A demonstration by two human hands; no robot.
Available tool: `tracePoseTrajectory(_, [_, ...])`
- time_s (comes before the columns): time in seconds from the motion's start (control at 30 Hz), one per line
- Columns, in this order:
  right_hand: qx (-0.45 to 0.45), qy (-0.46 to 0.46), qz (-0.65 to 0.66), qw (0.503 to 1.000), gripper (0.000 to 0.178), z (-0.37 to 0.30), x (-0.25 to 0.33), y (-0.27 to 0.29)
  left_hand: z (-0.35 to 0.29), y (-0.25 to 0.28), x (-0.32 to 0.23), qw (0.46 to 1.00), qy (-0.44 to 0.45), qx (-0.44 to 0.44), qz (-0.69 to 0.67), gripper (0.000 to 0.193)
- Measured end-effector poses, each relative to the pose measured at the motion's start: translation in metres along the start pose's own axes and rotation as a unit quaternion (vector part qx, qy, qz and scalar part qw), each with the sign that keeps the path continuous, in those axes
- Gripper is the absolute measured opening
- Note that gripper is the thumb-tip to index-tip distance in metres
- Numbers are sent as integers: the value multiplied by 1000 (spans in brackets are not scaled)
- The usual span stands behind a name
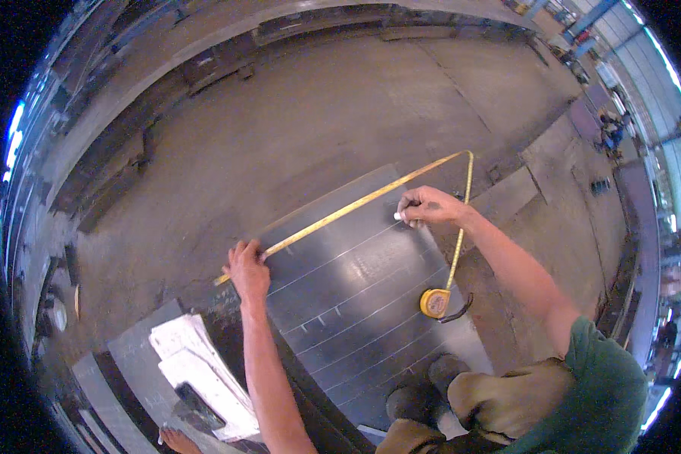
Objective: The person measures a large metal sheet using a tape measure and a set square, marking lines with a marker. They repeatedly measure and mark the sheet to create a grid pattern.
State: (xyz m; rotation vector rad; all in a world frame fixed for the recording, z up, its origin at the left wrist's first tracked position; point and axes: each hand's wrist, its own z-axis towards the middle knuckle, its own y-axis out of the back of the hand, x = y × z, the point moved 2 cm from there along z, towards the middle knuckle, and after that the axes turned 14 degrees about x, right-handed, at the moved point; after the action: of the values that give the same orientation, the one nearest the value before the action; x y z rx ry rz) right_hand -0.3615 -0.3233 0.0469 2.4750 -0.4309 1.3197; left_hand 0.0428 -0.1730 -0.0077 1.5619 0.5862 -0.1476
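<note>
Now I'm watching the right hand (pixel 429 208) pinching white chalk (pixel 399 216) over the dark plate (pixel 386 250), near its right edge. The left hand (pixel 247 271) is resting half-curled on the yellow tape (pixel 340 214) by the left corner; whether it's gripping, I can't tell. The tape case (pixel 434 303) is lying among white marks (pixel 338 311). Leftward, papers (pixel 178 340) are lying, markings too small to read. Floor (pixel 295 129) is stretching beyond.
</note>
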Motion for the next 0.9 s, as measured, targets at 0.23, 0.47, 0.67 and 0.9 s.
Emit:
tracePoseTrajectory(0.23, [-296,46,-102,949,26,-6,-35,-5,3,2,-5,1000,-12,3,28,13])
tracePoseTrajectory(0.47, [-331,98,-239,908,18,42,-11,-34,2,6,-9,999,0,15,36,12])
tracePoseTrajectory(0.67, [-324,128,-265,899,18,63,-9,-44,3,5,-5,1000,-7,21,19,9])
tracePoseTrajectory(0.9, [-303,122,-267,907,19,71,-14,-49,1,2,-3,1000,-12,-12,7,9])
